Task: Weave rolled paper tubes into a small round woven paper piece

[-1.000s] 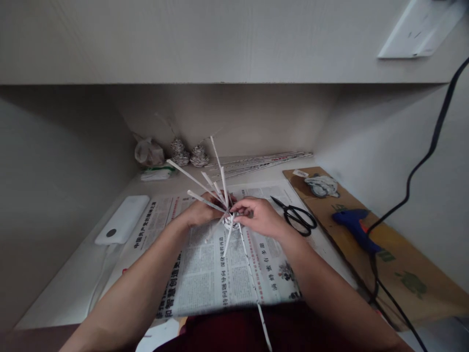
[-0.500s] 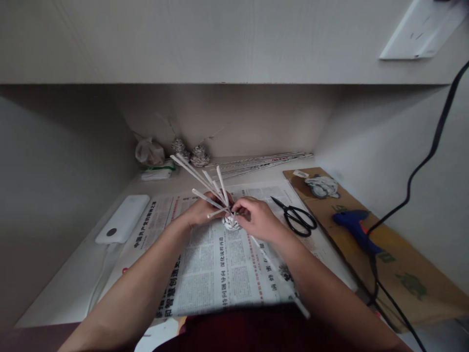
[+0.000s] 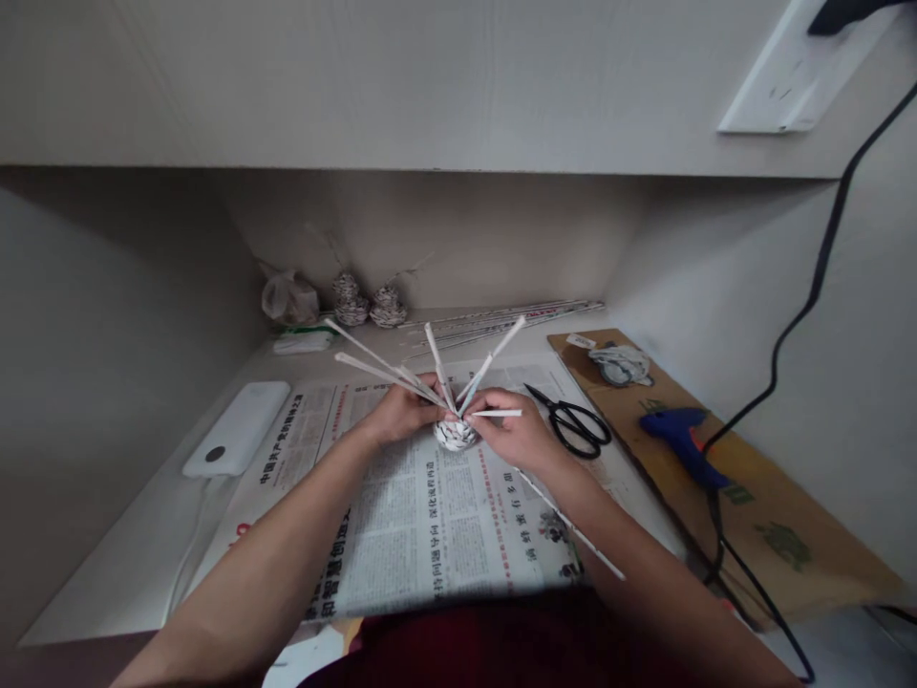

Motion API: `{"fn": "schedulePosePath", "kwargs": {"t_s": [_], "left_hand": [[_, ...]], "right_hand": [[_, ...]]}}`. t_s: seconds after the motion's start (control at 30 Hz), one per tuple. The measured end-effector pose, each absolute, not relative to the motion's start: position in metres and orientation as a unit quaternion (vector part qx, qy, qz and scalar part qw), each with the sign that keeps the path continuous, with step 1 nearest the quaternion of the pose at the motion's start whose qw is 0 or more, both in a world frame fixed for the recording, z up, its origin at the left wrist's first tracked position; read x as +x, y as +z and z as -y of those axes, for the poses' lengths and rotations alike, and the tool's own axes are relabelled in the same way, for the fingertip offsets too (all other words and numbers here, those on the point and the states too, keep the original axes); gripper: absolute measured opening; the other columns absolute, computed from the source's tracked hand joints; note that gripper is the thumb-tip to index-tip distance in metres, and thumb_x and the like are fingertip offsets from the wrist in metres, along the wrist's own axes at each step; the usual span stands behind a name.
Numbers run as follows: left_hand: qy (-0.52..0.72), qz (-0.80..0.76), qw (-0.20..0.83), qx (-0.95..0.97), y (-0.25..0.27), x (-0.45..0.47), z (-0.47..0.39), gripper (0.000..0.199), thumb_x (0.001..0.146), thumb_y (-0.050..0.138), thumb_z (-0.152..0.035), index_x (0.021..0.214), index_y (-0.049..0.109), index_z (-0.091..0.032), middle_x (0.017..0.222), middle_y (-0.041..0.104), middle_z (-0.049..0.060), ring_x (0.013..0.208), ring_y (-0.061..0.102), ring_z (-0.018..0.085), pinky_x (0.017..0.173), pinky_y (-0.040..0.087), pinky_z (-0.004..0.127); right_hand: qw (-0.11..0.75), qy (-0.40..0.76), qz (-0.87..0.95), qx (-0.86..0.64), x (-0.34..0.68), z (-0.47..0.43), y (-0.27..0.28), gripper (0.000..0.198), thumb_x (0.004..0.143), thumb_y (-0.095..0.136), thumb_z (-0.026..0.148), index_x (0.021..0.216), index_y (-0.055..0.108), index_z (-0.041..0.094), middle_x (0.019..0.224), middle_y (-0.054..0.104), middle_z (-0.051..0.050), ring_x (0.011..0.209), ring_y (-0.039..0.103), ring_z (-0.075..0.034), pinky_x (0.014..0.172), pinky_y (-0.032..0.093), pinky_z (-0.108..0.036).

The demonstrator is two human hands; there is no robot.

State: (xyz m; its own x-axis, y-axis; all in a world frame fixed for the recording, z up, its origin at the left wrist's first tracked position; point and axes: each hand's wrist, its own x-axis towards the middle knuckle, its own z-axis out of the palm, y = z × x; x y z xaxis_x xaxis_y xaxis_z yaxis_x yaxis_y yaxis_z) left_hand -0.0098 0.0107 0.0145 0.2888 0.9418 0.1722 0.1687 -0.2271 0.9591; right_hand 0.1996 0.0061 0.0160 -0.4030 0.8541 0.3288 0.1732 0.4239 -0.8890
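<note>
Head view: left fingers (image 3: 422, 416) and right fingers (image 3: 482, 398) narrowly pinch the woven ball (image 3: 456, 438); paper sticks (image 3: 439, 364) partly hide their tips.

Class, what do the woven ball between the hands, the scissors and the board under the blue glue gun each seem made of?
Woven ball: probably rolled paper, dull; whitish strips carry dark, print-like flecks.
Scissors: perhaps metal, finished black; blades and handles look equally dark, so the handles could be plastic.
Board: likely cardboard; brown, matt, with green print.

Scissors (image 3: 556, 408) right of woven ball (image 3: 455, 437)
</note>
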Motion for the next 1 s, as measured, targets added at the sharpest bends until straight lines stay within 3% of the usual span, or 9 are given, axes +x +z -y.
{"fn": "schedulePosePath", "kwargs": {"t_s": [0.23,0.53,0.7,0.83,1.0], "left_hand": [[0.491,-0.410,0.457,0.618,0.005,0.000,-0.011,0.037,0.064,0.086,-0.037,0.065,0.056,-0.015,0.071,0.067,0.002,0.065,0.060,0.014,0.063,0.046,0.027],[0.520,-0.388,0.438,0.622,-0.003,0.006,-0.010,0.036,0.068,0.084,-0.037,0.064,0.056,-0.016,0.074,0.067,0.004,0.068,0.061,0.016,0.066,0.047,0.030],[0.508,-0.378,0.337,0.697,-0.004,0.004,-0.008,0.027,0.077,0.078,-0.037,0.066,0.063,-0.017,0.080,0.068,0.007,0.078,0.062,0.021,0.075,0.048,0.035],[0.494,-0.362,0.312,0.726,0.002,0.005,-0.005,0.024,0.081,0.073,-0.036,0.068,0.067,-0.017,0.081,0.069,0.008,0.078,0.062,0.022,0.076,0.048,0.037],[0.506,-0.367,0.326,0.709,0.001,0.010,-0.004,0.023,0.079,0.076,-0.035,0.068,0.066,-0.017,0.077,0.070,0.007,0.074,0.063,0.022,0.070,0.047,0.034]], "right_hand": [[0.424,0.538,0.567,-0.457,0.205,-0.017,-0.004,0.025,0.070,0.077,0.040,0.082,0.074,0.019,0.073,0.073,-0.004,0.056,0.061,-0.016,0.044,0.045,-0.024],[0.427,0.618,0.485,-0.448,0.201,-0.030,-0.019,0.016,0.067,0.071,0.034,0.069,0.065,0.019,0.058,0.065,0.001,0.050,0.058,-0.014,0.043,0.043,-0.022],[0.408,0.612,0.503,-0.454,0.201,-0.030,-0.015,0.024,0.072,0.069,0.043,0.078,0.068,0.020,0.063,0.068,0.001,0.052,0.058,-0.013,0.043,0.042,-0.021],[0.402,0.623,0.525,-0.418,0.200,-0.028,-0.011,0.020,0.073,0.067,0.039,0.073,0.069,0.018,0.068,0.069,-0.001,0.060,0.061,-0.014,0.047,0.043,-0.020],[0.462,0.543,0.508,-0.483,0.195,-0.014,0.006,0.016,0.066,0.071,0.031,0.073,0.071,0.017,0.065,0.067,0.000,0.056,0.059,-0.014,0.048,0.044,-0.021]]}}
